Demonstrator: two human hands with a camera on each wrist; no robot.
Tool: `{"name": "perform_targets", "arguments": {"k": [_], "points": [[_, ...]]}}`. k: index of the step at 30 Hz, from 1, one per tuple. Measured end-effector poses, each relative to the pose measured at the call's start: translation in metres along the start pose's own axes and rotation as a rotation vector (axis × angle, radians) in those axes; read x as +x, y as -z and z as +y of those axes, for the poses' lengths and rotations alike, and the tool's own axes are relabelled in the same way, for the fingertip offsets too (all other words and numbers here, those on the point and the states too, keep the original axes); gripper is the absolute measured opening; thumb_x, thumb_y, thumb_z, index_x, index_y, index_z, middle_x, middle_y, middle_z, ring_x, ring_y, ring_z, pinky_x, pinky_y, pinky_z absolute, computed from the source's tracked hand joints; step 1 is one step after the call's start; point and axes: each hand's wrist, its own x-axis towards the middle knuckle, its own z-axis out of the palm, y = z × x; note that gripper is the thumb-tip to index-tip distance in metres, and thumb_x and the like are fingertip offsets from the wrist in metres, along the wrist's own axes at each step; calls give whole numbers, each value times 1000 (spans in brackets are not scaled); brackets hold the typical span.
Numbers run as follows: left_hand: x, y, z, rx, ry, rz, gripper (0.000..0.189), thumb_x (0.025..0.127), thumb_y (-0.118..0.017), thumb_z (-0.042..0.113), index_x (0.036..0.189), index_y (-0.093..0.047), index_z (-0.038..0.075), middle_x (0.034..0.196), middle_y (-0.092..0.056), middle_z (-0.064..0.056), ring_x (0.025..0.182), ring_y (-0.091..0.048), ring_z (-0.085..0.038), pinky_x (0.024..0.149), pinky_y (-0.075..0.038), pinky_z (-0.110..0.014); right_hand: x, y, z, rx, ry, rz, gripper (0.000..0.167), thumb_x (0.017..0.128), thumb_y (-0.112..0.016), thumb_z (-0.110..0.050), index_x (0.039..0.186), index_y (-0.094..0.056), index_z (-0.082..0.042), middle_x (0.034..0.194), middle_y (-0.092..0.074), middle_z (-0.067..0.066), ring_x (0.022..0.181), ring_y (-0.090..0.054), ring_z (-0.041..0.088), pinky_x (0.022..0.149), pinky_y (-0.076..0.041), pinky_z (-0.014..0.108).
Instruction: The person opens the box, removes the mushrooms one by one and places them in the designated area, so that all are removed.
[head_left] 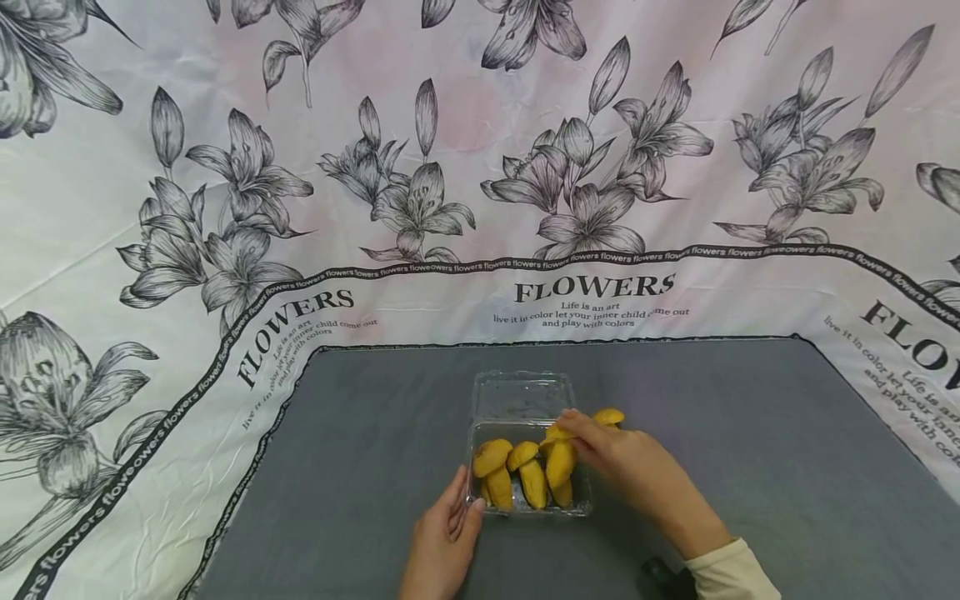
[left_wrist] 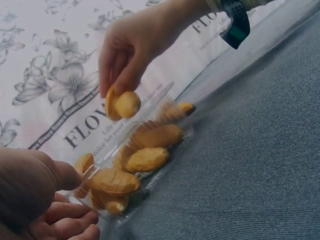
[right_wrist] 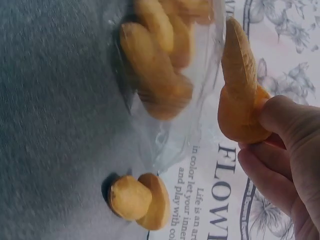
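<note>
A clear plastic box (head_left: 528,510) with its lid (head_left: 521,396) folded back holds several yellow mushrooms (head_left: 532,483). At its left front corner, my left hand (head_left: 444,533) grips the wall, the thumb near the rim. My right hand (head_left: 626,462) pinches one yellow mushroom (right_wrist: 240,92) by its cap, above the right part of the box. In the right wrist view that mushroom's stem points up and away from the fingers. Another mushroom (head_left: 609,416) lies on the table outside the box, just behind my right hand in the head view.
A grey cloth (head_left: 360,467) covers the table. White fabric printed with flowers (head_left: 585,208) and lettering rises behind and at the sides. A dark band (left_wrist: 235,22) is on the right wrist, below a light sleeve (head_left: 731,571).
</note>
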Motion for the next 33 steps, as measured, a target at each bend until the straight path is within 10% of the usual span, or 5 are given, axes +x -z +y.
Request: {"name": "perform_targets", "arguments": {"k": [21, 33], "points": [[1, -2, 0, -8, 13, 18, 65, 107, -67, 24, 158, -41, -7, 156, -45, -30, 143, -48, -40, 106, -55, -36, -11, 24, 46, -7, -88, 61, 49, 82, -86, 5, 127, -74, -8, 130, -75, 11, 98, -79, 28, 76, -66, 40], [1, -3, 1, 6, 5, 29, 64, 107, -68, 23, 158, -42, -7, 155, -47, -29, 142, -50, -39, 106, -54, -37, -29, 29, 70, -22, -160, 64, 51, 79, -87, 10, 124, -75, -10, 121, -78, 9, 69, -69, 10, 54, -57, 30]]}}
